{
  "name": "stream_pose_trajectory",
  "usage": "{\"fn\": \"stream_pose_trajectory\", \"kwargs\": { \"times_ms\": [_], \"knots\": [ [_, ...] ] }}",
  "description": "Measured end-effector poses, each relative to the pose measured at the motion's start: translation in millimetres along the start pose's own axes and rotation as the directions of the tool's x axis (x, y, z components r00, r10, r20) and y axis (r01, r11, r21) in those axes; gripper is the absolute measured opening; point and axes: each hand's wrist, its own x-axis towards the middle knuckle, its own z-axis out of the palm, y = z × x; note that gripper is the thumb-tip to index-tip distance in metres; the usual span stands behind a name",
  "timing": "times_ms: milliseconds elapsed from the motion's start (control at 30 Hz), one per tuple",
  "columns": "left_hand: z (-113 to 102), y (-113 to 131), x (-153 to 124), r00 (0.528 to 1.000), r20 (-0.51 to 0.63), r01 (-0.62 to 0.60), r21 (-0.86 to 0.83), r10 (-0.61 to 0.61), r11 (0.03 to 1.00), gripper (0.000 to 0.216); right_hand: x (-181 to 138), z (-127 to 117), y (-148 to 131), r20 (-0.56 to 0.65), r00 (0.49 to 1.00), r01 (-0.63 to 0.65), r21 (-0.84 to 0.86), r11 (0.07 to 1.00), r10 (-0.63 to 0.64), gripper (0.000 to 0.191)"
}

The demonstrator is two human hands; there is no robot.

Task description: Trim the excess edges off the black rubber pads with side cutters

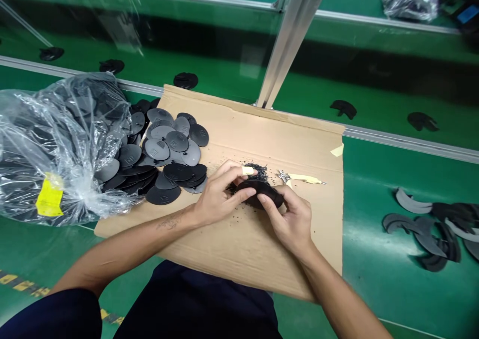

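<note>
Disc (264, 186), one, held over cardboard (262, 129) by scraps (262, 173), the grip of left hand (219, 195) and right hand (294, 219) pinching its edge; risk: uneven thumb pressure could tip it into the scraps.

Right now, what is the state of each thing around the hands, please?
Black disc: gripped from both sides
Left hand: closed on this disc
Right hand: closed on this disc
Nippers: lying down, partly hidden
Loose discs: heaped, overlapping
Black scraps: scattered
Plastic bag: crumpled, bulging
Cardboard: creased
</note>
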Motion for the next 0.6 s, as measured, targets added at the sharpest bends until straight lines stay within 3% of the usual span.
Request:
{"fn": "stream_pose_trajectory", "kwargs": {
  "times_ms": [200, 367, 467, 600],
  "knots": [
    [-2, 2, 2, 0.997, 0.069, -0.011, -0.086, 0.017, 0.996, 0.040, -2, -1, -1, -0.078, 0.986, 0.143, -0.054, 0.988, -0.147, 0.017],
    [-8, 5, 4, 0.975, 0.127, -0.182, -0.017, 0.183, 0.983, 0.020, 1, -6, -1, 0.030, 0.964, 0.266, -0.030, 0.963, -0.265, 0.007],
    [-12, 5, 6, 0.944, 0.180, -0.291, 0.064, 0.275, 0.955, 0.019, 4, -11, 2, 0.127, 0.931, 0.349, -0.023, 0.937, -0.343, 0.009],
    [-16, 5, 10, 0.919, 0.212, -0.350, 0.052, 0.332, 0.935, 0.023, 3, -12, 6, 0.148, 0.902, 0.411, -0.015, 0.911, -0.405, 0.014]
  ]
}}
